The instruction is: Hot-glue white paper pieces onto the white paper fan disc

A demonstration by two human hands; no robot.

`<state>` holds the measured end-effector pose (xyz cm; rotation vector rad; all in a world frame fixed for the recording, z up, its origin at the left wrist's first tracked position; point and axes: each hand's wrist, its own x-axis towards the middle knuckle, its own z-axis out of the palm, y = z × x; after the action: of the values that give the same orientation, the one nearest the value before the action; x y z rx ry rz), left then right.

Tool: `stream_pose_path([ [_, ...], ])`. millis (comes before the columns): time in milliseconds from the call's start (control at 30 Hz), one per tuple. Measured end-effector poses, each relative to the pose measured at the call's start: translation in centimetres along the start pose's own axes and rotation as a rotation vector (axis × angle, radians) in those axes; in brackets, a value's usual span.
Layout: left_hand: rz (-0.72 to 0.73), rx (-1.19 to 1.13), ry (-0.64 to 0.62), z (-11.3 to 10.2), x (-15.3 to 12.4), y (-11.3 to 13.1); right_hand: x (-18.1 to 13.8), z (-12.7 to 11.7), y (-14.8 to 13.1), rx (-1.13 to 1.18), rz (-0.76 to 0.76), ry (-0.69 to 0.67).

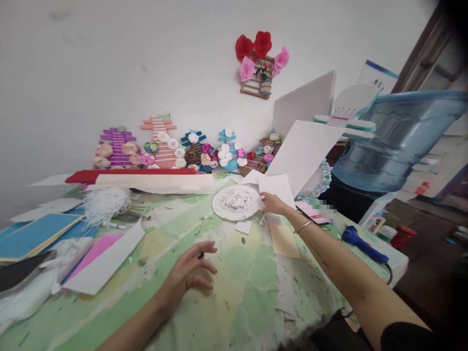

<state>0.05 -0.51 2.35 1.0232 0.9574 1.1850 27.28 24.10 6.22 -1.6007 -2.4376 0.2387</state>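
Observation:
My right hand [272,203] reaches far across the green-patterned table [234,287] and pinches the lower edge of a large white sheet of paper [302,151], which stands tilted up. Just left of that hand lies a white plate [218,210] filled with pale paper scraps. My left hand [192,269] rests near the table's middle, fingers spread and slightly curled, with nothing in it. A small white paper piece [243,226] and a tan card [284,240] lie near my right wrist, which wears a thin bangle.
Paper-flower crafts [164,146] line the wall. A red and cream roll [146,179] lies before them. Blue, pink and white sheets [73,243] cover the left side. A blue glue gun [360,242] sits at the right edge. A large water bottle [398,141] stands at the right.

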Motion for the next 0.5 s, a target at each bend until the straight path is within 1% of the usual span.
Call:
stream_pose_path([
  [67, 0.019, 0.08, 0.16, -0.4, 0.2, 0.5, -0.4, 0.0, -1.5, 0.026, -0.046, -0.001],
  [167, 0.076, 0.274, 0.458, -1.9, 1.0, 0.9, -1.3, 0.5, -4.2, 0.068, -0.13, -0.007],
  [267, 0.206, 0.485, 0.756, -4.1, 2.0, 0.9, -2.4, 1.5, -6.6, 0.099, -0.213, 0.016],
  [300, 0.247, 0.521, 0.81, -4.9, 2.3, 0.8, -2.7, 1.9, -7.4, 0.102, -0.238, 0.034],
  [333, 0.269, 0.531, 0.84, -5.6, 2.6, 0.7, -3.1, 2.3, -8.0, 0.103, -0.26, 0.055],
  [400, 0.259, 0.516, 0.84, -6.9, 3.2, 0.3, -3.6, 3.0, -9.2, 0.101, -0.298, 0.108],
  [433, 0.251, 0.501, 0.825, -7.3, 3.4, 0.1, -3.8, 3.3, -9.7, 0.1, -0.314, 0.137],
  [500, 0.292, 0.469, 0.772, -7.8, 3.8, -0.4, -4.1, 3.7, -10.5, 0.097, -0.341, 0.2],
])
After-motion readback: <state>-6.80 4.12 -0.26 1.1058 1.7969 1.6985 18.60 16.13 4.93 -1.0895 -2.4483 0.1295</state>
